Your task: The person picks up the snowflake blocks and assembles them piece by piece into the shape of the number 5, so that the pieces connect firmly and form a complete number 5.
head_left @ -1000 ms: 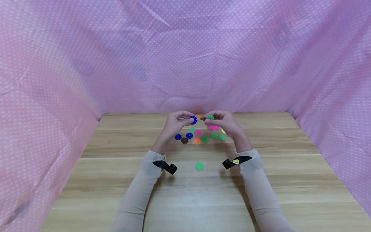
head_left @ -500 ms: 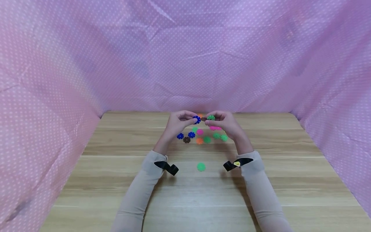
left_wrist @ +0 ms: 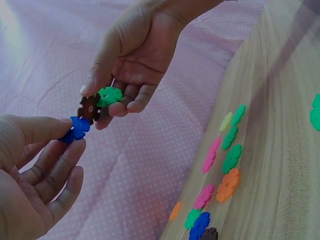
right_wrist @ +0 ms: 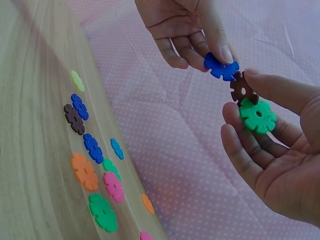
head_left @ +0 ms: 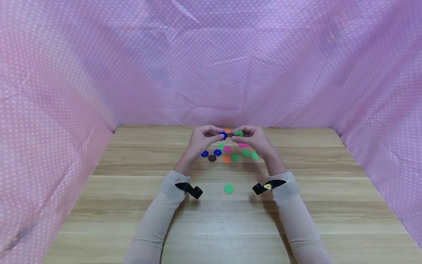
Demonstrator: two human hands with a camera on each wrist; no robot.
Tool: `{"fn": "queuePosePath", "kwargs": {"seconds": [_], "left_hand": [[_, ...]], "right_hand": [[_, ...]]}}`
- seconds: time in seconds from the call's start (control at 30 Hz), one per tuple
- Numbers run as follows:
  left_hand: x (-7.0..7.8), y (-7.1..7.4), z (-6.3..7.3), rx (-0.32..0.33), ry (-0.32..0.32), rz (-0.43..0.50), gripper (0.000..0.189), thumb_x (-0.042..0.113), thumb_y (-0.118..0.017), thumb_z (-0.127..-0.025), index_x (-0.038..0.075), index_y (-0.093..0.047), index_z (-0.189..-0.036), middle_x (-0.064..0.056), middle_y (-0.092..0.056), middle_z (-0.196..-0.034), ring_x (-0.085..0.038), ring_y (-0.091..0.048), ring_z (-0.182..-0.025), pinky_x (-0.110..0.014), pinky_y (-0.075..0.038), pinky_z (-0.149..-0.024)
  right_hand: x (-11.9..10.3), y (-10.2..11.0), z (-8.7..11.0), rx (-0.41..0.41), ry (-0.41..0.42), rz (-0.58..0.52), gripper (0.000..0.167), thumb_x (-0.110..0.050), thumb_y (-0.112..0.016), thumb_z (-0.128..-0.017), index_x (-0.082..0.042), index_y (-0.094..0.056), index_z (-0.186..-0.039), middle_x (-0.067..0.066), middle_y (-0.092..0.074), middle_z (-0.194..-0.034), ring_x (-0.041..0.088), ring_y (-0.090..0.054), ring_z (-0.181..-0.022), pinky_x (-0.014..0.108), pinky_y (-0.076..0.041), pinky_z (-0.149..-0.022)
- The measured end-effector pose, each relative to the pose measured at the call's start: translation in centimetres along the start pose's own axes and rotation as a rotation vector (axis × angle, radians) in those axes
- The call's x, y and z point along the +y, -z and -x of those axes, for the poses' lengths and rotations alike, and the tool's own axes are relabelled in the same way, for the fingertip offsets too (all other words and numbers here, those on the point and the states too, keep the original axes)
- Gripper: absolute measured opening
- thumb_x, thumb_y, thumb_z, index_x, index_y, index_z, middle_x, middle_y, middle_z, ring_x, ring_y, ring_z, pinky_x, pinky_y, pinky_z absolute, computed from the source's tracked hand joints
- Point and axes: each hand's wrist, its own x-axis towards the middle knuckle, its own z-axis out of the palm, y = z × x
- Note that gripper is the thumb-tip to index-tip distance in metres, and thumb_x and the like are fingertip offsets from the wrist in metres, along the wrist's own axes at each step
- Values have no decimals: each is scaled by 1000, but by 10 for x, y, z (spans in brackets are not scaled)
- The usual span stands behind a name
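My left hand [head_left: 202,141] pinches a blue notched plastic disc [right_wrist: 220,66] between thumb and fingers, above the far part of the table. In my right hand [head_left: 257,140] are a brown notched disc [right_wrist: 243,91] and a green one [right_wrist: 258,116], joined to each other at their slots. Thumb and fingertips pinch the brown disc, while the green one lies over the curled fingers. In the right wrist view the blue disc's edge meets the brown disc's rim, set at an angle to it. The hands face each other, fingertips close together.
Several loose discs lie on the wooden table [head_left: 132,205] below the hands, among them blue [head_left: 217,152], brown [head_left: 212,158], orange [head_left: 227,159] and pink [head_left: 227,149]. A single green disc [head_left: 228,189] lies nearer the body. Pink dotted cloth [head_left: 211,66] hangs around the table.
The left hand has brought the blue disc rightward, and the gap between it and the brown disc has closed. The right hand has hardly moved; both grips stay the same.
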Motion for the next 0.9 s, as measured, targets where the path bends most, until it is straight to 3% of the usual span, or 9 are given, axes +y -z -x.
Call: {"fn": "queuePosePath", "kwargs": {"seconds": [0.2,0.47,0.77,0.9], "left_hand": [[-1,-1,0,9,-9,-1,17,11,-77,-91,3,-76,-107,-15,-77,-101,-12,-70,-81,-24,-59,-76],[0,2,0,-30,19,42,23,8,-77,-91,1,-76,-112,-18,-77,-105,-14,-73,-86,-26,-61,-81],[0,5,-1,-5,19,23,22,11,-77,-91,2,-76,-111,-15,-77,-104,-11,-70,-84,-36,-61,-82],[2,6,-1,-13,7,22,19,8,-77,-91,1,-77,-109,-17,-77,-102,-11,-68,-79,-26,-58,-73]], "right_hand": [[-1,-3,-1,10,-4,32,31,-7,-77,-91,9,-68,-115,-3,-75,-93,11,-68,-82,20,-54,-67],[-1,-3,-1,3,-23,48,30,-10,-75,-92,7,-68,-116,-3,-75,-92,13,-68,-84,22,-56,-71],[1,-8,-3,9,-16,10,29,-10,-75,-93,7,-69,-115,-4,-77,-93,18,-72,-90,33,-60,-88],[2,-10,-4,16,-1,-11,25,-6,-76,-91,8,-71,-111,-4,-78,-91,16,-75,-90,30,-60,-89]]}}
